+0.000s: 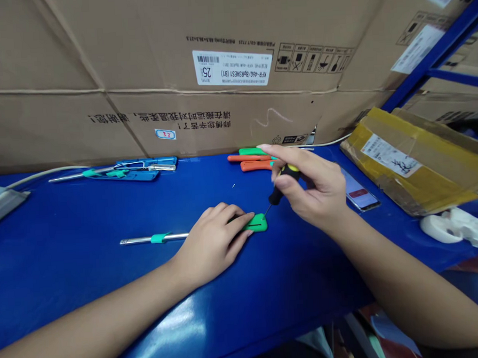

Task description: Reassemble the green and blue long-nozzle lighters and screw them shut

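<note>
A screwdriver (275, 196) with a black and yellow handle is gripped in my right hand (319, 188), between thumb and fingers. It leans, its tip at the end of a flat green handle (259, 223) lying on the blue table (236, 286). My left hand (213, 236) lies over that handle, thumb and fingers closed around its sides, covering much of it. From under this hand a thin metal rod (136, 240) sticks out to the left, with a green sleeve (159, 238) around it. A dark slot runs along the handle's visible part.
Tools with orange handles (254, 166) and a green one (250, 151) lie behind my right hand. Blue-handled tools (142, 170) are at the back left. To the right are a phone (360, 192), a yellow-taped carton (418, 159) and a white object (440, 227). Large cardboard boxes (144, 50) wall off the back.
</note>
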{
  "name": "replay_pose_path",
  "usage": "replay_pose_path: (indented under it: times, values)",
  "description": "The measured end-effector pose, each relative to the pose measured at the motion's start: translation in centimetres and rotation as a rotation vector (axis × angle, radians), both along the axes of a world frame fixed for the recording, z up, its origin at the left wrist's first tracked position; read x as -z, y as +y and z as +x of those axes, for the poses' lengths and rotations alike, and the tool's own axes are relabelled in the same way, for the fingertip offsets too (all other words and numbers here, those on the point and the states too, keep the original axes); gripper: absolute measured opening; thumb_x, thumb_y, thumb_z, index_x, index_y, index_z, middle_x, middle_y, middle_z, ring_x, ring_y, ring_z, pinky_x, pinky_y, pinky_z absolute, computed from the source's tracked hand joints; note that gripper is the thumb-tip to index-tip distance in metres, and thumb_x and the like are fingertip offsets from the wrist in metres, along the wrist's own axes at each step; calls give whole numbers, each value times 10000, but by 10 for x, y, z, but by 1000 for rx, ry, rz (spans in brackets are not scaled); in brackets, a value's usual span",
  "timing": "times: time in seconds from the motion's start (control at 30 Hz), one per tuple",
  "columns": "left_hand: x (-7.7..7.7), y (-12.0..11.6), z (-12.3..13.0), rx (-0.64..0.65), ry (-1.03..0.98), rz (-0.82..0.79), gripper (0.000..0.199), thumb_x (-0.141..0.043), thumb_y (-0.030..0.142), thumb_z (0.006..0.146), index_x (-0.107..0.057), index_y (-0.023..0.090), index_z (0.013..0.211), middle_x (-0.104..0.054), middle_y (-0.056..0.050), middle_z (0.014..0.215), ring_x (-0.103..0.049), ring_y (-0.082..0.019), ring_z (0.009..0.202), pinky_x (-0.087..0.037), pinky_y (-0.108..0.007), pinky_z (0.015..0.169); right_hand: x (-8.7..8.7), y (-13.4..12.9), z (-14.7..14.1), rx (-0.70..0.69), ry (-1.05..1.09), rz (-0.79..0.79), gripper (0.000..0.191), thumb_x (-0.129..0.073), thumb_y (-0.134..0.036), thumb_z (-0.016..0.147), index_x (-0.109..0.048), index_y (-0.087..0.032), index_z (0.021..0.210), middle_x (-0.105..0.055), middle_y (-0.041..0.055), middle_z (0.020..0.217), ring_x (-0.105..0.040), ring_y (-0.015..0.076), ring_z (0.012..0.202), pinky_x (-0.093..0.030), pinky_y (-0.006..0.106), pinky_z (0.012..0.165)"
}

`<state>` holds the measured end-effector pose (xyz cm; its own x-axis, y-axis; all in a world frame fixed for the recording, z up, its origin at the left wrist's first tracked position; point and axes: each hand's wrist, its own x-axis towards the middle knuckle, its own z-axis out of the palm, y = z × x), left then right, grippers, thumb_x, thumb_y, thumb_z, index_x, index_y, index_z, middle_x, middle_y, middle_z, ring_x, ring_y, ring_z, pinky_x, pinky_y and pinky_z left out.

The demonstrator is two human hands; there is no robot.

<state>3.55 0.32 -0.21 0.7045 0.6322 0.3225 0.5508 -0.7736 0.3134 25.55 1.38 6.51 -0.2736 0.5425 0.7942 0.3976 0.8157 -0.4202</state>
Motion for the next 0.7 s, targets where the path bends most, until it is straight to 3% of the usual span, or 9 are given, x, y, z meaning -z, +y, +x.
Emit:
replay_pose_path:
  times: [0.1, 0.2, 0.33, 0.47, 0.53, 0.6, 0.7]
  values:
    - [0, 0, 0, 1, -4, -5, 330, -492, 320, 1040, -628, 211, 1319, -656, -91, 1146, -586, -246, 1019, -488, -414, 873, -1, -3, 2, -103, -11, -121, 425, -426, -285, 1047, -556, -274, 1452, -713, 83, 1256, -697, 234, 1062, -586, 448, 940]
    - [0, 0, 0, 1, -2, -9, 326, -496, 317, 1038, -632, 215, 1316, -657, -91, 1140, -587, -246, 1027, -487, -414, 879, -2, -3, 0, -99, 23, -125, 380, -595, -238, 976, -646, -287, 1350, -752, 58, 1108, -705, 217, 947, -604, 403, 859]
    - [0, 0, 1, -1, 1, -6, 329, -499, 317, 1037, -628, 215, 1322, -655, -91, 1146, -585, -249, 1038, -486, -414, 879, -4, 0, -1, -15, 6, 46, 350, -767, -238, 863, -731, -304, 1205, -769, 27, 996, -667, 192, 801, -590, 377, 804]
    - [0, 0, 1, 3, -3, -7, 329, -494, 318, 1038, -631, 208, 1317, -653, -89, 1142, -583, -244, 1020, -488, -412, 878, -5, -2, 3, -78, -86, -48, 429, -493, -250, 1023, -559, -279, 1446, -729, 75, 1218, -687, 222, 1008, -573, 426, 916]
    - [0, 0, 1, 3, -6, -4, 327, -497, 317, 1037, -632, 209, 1316, -653, -86, 1139, -583, -242, 1018, -489, -412, 877, -6, -3, 4, -130, -97, -102, 451, -432, -224, 1038, -515, -260, 1479, -714, 85, 1249, -694, 215, 1008, -583, 422, 894]
    - [0, 0, 1, 1, -5, -2, 328, -501, 321, 1036, -631, 213, 1317, -654, -82, 1137, -583, -243, 1020, -489, -413, 875, -6, -2, 3, -135, -79, -71, 384, -537, -210, 999, -612, -238, 1375, -747, 71, 1121, -699, 196, 904, -593, 385, 825]
    - [1, 0, 1, -2, -2, -1, 329, -503, 321, 1035, -630, 215, 1319, -654, -83, 1142, -585, -245, 1030, -489, -416, 882, -7, 3, 2, -61, -60, 102, 235, -775, -231, 856, -738, -204, 1086, -758, 46, 920, -661, 173, 779, -570, 332, 739]
